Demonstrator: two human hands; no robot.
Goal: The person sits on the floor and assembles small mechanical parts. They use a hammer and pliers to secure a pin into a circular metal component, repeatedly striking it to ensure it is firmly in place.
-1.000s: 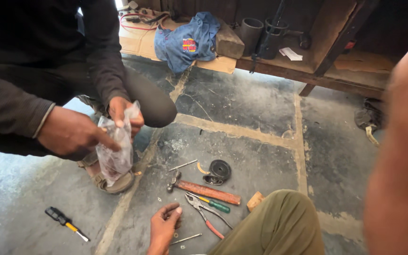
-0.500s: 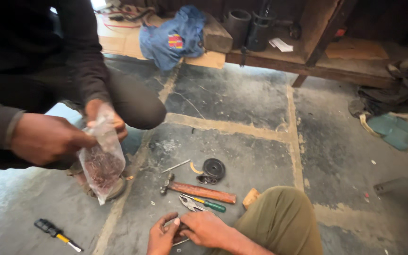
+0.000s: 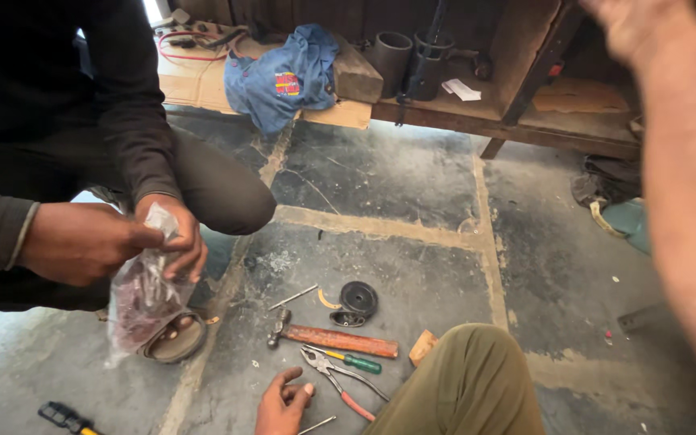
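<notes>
Low in the middle of the frame, your left hand [image 3: 282,405] rests on the stone floor [image 3: 380,173] beside your bent knee [image 3: 465,379]. Its fingers are loosely curled and it grips nothing. The nearest things are a thin metal pin [image 3: 317,424] just to its right and the red-handled pliers [image 3: 337,375] lying a little above that, with a green-handled screwdriver [image 3: 356,362] and a hammer [image 3: 340,340] close behind. Your right hand [image 3: 630,28] is raised in the upper right corner, blurred and cut by the frame edge, so I cannot tell whether it is open or closed. At the left, a co-worker's two hands pinch the mouth of a clear plastic bag [image 3: 142,294] that sags with small dark parts. The risks I judge from this: the pin is slim and lies on a gritty, cracked floor, so a careless sweep of your left hand could roll it under your knee or into a seam. The pliers lie with handles spread, easy to catch a fingertip in. The bag hangs by its top only and could slip and scatter its contents among your tools.
</notes>
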